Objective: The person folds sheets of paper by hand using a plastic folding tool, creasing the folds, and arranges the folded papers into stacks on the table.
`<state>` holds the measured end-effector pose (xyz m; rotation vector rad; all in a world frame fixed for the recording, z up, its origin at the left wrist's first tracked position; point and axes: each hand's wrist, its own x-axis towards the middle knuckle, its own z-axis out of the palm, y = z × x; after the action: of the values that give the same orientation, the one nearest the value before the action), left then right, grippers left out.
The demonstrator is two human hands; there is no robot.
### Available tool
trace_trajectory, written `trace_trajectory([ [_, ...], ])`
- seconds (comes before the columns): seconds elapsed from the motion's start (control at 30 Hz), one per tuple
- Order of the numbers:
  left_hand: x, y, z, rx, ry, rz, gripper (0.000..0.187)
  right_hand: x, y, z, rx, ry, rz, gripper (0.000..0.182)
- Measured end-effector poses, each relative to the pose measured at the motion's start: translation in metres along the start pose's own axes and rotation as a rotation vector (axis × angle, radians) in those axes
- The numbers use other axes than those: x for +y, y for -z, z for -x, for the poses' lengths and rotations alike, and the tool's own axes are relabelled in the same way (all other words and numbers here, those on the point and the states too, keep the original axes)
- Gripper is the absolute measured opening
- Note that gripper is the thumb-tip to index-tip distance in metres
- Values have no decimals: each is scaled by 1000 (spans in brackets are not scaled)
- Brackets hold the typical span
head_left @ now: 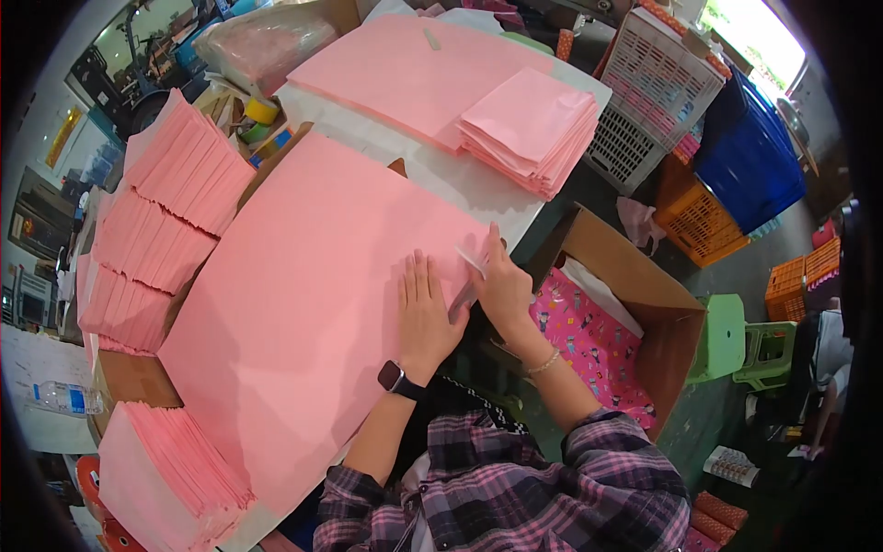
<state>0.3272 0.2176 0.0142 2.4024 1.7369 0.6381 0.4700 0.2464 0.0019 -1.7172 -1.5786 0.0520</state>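
A large sheet of pink paper [285, 267] lies over the work surface in front of me. My left hand [425, 313] rests flat on it near its right edge, fingers stretched out and a dark watch on the wrist. Just to the right, at the sheet's edge, my right hand [504, 287] is closed around a thin, pale, strip-shaped tool [470, 259]. The tool's tip points up and to the left over the paper, while its other end is hidden in my fingers.
Bundles of folded pink paper [170, 221] stand along the left. At the back are more pink sheets [386, 69] and a folded stack [529, 124]. An open cardboard box [667, 340] holding patterned pink material sits right, beside green stools [722, 340] and crates [662, 78].
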Motion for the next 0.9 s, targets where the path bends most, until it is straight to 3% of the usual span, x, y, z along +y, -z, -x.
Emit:
trace_trajectory([
  [0.13,-7,-18,2,-42,-8,30,85,-4,-5,-1,-202,-151,175,60],
  [0.23,-8,-21,3,71,-10,90,74,8,-17,2,-220,80,-22,66],
  [0.27,-8,-21,2,74,-9,90,74,12,-18,2,-219,83,-22,66],
  [0.37,-8,-12,4,66,9,284,69,2,-6,0,-311,65,-514,63],
  [0.4,-9,-13,4,71,11,286,69,0,-4,0,-313,70,-512,63],
  [0.5,-10,-20,4,28,52,288,64,-6,0,-1,-126,-72,27,60],
  [0.67,-10,-23,5,73,47,210,61,4,-19,6,-305,-91,112,63],
  [0.77,-8,-14,4,77,-5,175,57,8,-26,1,-177,187,-659,70],
  [0.8,-9,-16,4,79,-5,177,57,6,-22,1,-177,189,-657,70],
  [0.9,-10,-21,4,-26,52,114,64,2,-8,0,-20,-41,-31,62],
])
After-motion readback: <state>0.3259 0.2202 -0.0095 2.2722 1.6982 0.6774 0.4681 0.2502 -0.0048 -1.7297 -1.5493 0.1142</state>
